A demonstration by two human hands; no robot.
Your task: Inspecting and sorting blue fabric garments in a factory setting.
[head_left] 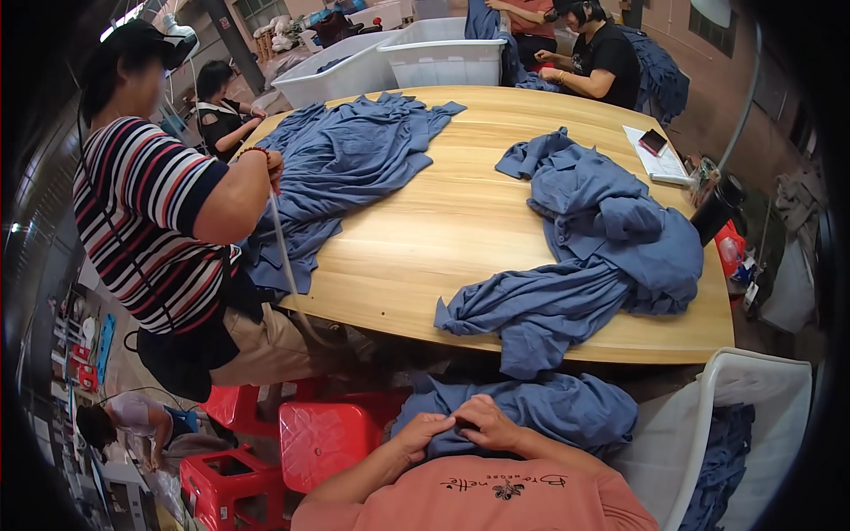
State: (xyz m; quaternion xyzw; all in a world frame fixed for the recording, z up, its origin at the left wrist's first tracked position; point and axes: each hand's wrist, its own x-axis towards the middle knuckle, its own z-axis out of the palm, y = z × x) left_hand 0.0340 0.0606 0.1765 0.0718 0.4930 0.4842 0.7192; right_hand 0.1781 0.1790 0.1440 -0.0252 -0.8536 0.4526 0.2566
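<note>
My left hand [427,434] and my right hand [489,423] meet close in front of my body, both with fingers closed in a pinch. What lies between the fingertips is too small and too hidden to make out. Just beyond them a bunched blue garment [567,411] rests over my lap, below the table's near edge. On the right part of the table lies a rumpled heap of blue shirts [611,221], one sleeve reaching toward the near edge.
The wooden table [416,257] carries another blue garment pile [354,159] at left, beside a co-worker in a striped shirt [159,203]. Red stools [323,442] stand at my left. A white bin [761,380] with blue cloth is at right. A black cylinder [719,208] stands near the right edge.
</note>
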